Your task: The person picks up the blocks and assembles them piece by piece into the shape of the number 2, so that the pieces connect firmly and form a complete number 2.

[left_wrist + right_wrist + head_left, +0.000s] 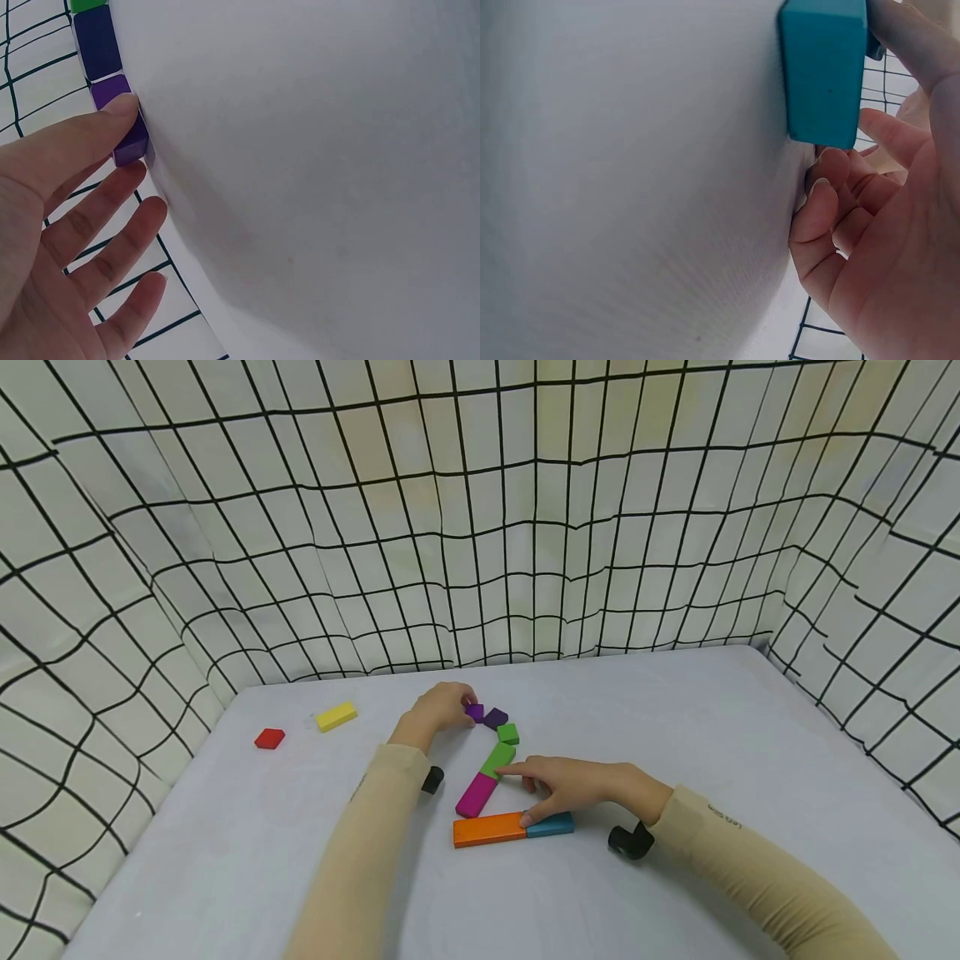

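At the far end of a curved row, my left hand (441, 706) pinches a small purple block (132, 144) between thumb and fingers; its other fingers are spread. A dark violet block (496, 718) and a short green block (507, 733) follow in the row. Then come a longer green block (498, 758) and a magenta block (476, 796), end to end. My right hand (573, 779) stretches its index finger to the longer green block. Its thumb touches the orange block (487, 832) near the joint with a blue block (552, 825). The remaining right fingers bend loosely toward the table.
Off to the left on the white table (660, 710) lie a red block (269, 739) and a yellow block (336, 717). White walls with a black grid net (536, 522) enclose the back and sides. Black devices (632, 842) sit at both wrists.
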`<control>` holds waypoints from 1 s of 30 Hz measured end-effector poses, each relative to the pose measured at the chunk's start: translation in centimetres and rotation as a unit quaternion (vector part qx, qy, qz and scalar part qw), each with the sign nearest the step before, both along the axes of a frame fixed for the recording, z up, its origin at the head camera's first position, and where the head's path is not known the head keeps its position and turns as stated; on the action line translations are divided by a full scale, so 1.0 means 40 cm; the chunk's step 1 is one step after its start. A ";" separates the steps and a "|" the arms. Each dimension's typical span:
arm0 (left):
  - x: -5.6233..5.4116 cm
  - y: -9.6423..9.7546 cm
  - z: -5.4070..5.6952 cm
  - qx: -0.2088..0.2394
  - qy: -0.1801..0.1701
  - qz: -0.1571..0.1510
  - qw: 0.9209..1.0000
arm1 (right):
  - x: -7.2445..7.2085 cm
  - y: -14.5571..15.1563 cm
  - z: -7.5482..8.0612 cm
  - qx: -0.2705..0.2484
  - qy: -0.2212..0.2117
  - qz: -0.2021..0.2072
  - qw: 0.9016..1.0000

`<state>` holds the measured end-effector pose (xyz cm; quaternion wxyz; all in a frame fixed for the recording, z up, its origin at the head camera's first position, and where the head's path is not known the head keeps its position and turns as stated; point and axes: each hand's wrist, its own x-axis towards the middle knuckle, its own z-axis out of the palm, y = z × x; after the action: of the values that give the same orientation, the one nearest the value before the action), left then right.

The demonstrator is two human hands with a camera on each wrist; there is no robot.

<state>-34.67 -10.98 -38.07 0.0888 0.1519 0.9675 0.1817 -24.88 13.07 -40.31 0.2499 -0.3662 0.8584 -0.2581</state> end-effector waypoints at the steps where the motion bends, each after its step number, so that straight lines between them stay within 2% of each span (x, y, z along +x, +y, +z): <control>1: 0.000 0.000 0.001 0.001 0.000 0.001 1.000 | 0.000 0.000 0.000 0.000 0.000 0.000 1.000; 10: 0.010 -0.019 0.013 0.025 -0.003 -0.007 1.000 | 0.001 0.001 -0.001 0.001 0.001 -0.002 1.000; 18: 0.021 -0.046 0.037 0.041 0.042 -0.024 0.998 | 0.001 0.000 -0.001 0.002 0.001 -0.004 1.000; 30: 0.040 -0.068 0.052 0.097 0.087 -0.025 0.991 | 0.002 -0.002 0.000 0.004 0.003 -0.006 1.000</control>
<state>-33.08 -13.71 -35.98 -0.0065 0.1987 0.9454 0.2583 -24.80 13.00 -40.31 0.2476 -0.3608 0.8622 -0.2553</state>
